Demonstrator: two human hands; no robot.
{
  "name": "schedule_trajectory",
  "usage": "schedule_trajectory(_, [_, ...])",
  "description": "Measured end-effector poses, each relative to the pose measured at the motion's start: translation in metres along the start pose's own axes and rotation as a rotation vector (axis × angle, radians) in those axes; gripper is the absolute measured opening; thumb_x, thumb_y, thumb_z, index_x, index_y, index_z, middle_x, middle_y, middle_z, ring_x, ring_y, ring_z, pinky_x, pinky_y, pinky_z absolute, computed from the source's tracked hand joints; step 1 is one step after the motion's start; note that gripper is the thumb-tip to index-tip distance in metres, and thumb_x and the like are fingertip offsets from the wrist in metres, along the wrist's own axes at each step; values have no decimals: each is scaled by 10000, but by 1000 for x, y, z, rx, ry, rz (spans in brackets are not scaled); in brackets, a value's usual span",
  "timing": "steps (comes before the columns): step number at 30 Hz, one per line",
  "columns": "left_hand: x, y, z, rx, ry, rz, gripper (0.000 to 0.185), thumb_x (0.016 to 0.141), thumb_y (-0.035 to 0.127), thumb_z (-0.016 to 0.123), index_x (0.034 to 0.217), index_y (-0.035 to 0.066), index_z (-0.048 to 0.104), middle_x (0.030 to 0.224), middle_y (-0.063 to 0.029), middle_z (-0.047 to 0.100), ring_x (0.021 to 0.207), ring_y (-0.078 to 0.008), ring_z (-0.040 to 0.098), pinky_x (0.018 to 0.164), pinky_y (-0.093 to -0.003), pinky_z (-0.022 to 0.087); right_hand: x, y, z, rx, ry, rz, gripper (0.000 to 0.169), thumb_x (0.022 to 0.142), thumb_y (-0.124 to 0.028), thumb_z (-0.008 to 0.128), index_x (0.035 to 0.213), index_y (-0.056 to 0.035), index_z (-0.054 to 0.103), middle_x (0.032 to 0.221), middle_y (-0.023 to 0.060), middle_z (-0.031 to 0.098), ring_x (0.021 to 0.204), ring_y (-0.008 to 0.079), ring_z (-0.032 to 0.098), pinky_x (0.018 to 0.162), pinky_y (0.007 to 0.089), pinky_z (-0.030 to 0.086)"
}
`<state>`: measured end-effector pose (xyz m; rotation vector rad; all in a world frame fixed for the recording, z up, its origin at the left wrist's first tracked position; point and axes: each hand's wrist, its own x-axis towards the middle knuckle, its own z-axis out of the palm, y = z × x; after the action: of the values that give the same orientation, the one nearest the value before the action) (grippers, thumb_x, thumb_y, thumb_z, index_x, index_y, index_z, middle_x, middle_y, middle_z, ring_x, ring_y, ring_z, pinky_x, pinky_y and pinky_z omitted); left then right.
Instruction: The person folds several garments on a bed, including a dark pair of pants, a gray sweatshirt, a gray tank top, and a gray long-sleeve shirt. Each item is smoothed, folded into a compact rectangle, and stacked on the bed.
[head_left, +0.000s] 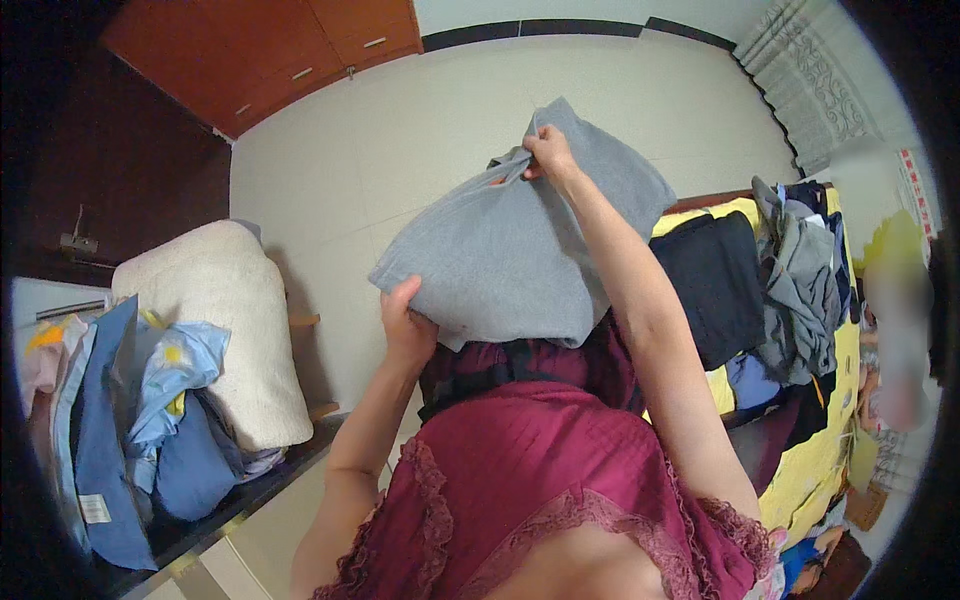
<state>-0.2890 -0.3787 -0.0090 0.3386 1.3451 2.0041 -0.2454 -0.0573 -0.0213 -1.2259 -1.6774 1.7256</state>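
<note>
A grey knit garment (495, 262) hangs in front of me above my lap, partly folded, with a gathered seam near its top. My left hand (409, 322) grips its lower left corner, thumb on top. Farther up and to the right, my right hand (549, 154) pinches the gathered edge between thumb and fingers. Which part of the garment each hand holds, I cannot tell. Below the cloth a dark red and black fabric (517, 367) shows over my lap.
On the right a bed with a yellow sheet (806, 480) bears a folded black garment (709, 281) and a crumpled grey garment (799, 292). At left, a rolled cream blanket (217, 330) and blue clothes (109, 442) lie on a dark surface. Reddish-brown cabinets (262, 52) stand across the tiled floor (315, 172).
</note>
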Motion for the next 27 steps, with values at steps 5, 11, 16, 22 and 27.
schedule_trajectory(5, [8, -17, -21, 535, -239, 250, 359, 871, 161, 407, 1201, 23, 426, 1139, -112, 511, 1086, -224, 475, 963, -390, 348, -13, 11, -14, 59, -180, 44, 290, 887, -116, 501, 1133, 21, 432, 794, 149, 605, 592, 172, 599, 514, 299, 520])
schedule_trajectory(11, [-9, -31, 19, 1051, -835, 388, 556, 856, 103, 538, 1318, -41, 266, 1274, -131, 417, 1198, -219, 399, 1036, -368, 281, -85, -14, -38, -109, -277, -147, 220, 905, -197, 505, 1050, -36, 541, 814, 56, 624, 642, 108, 593, 590, 226, 483])
schedule_trajectory(16, [-14, -15, 41, 531, -901, -132, 559, 838, 264, 617, 1248, -45, 397, 1219, -141, 483, 1156, -221, 442, 990, -346, 327, -151, -14, -67, -218, -318, -196, 150, 893, -154, 514, 954, -41, 592, 751, 16, 613, 612, 74, 568, 534, 201, 431])
schedule_trajectory(22, [-5, 10, 84, 825, -977, -83, 605, 828, 400, 600, 1207, -41, 433, 1185, -165, 513, 1126, -259, 471, 948, -334, 352, -115, 23, -152, -157, 91, -196, 126, 854, -96, 522, 905, -33, 617, 737, 27, 630, 585, 77, 564, 498, 217, 440])
schedule_trajectory(27, [-5, 0, 85, 848, -938, -55, 523, 840, 358, 579, 1153, -48, 476, 1143, -182, 545, 1103, -265, 497, 940, -356, 360, -81, 45, -213, -605, 493, -286, 235, 795, -46, 550, 1022, -5, 599, 938, 96, 643, 684, 128, 632, 580, 283, 497])
